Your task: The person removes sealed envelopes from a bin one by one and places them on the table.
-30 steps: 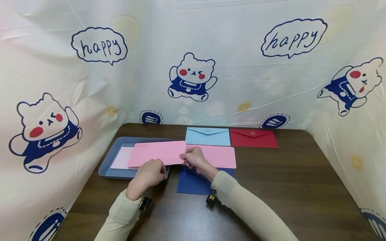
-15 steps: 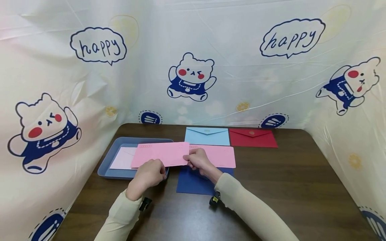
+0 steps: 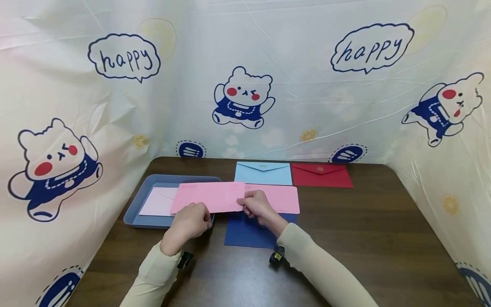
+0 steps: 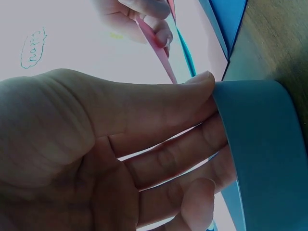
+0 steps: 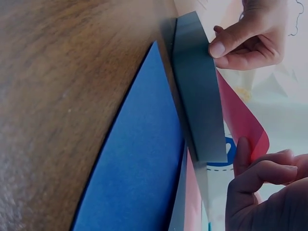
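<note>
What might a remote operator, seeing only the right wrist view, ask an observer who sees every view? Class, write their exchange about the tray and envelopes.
Operator: I see the tray only from outside. What lies inside?
Observer: A pale envelope, partly hidden in the head view by the pink envelope held in the right hand.
Operator: Any envelope colour I'm missing?
Observer: Yes, a red envelope lies to the right of the light blue envelope.

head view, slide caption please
Left-hand grip on a blue tray, right-hand grip on a pink envelope partly over it.
</note>
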`<action>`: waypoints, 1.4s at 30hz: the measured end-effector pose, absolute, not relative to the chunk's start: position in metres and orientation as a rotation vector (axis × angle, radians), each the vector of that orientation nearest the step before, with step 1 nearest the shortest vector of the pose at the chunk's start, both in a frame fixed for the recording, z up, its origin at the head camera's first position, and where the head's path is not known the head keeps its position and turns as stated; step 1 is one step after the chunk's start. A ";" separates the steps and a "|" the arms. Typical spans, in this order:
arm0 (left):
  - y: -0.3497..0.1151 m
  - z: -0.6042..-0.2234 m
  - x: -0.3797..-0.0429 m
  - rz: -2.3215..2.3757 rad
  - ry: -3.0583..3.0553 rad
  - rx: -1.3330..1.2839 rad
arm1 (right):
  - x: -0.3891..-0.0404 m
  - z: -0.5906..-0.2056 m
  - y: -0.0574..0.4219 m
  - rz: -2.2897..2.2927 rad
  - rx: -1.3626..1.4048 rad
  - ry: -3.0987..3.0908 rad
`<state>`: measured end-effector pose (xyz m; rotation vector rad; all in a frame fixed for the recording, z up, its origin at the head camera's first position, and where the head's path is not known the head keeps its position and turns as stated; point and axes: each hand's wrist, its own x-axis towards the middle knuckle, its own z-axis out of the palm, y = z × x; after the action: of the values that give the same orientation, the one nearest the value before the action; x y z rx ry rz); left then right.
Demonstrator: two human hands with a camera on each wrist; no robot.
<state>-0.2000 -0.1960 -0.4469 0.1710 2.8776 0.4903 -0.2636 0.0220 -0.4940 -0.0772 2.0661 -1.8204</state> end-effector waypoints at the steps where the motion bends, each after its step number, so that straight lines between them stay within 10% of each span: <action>1: -0.196 -0.447 -0.200 0.490 2.876 0.170 | -0.263 -0.493 0.023 -1.826 -0.082 2.058; 42: -0.197 -0.448 -0.199 0.522 2.870 0.163 | -0.259 -0.501 0.058 -1.828 -0.071 2.085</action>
<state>-0.1994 -0.1965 -0.4476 0.1633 2.8703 0.5221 -0.2594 0.0580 -0.5009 -0.0712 2.0853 -1.8277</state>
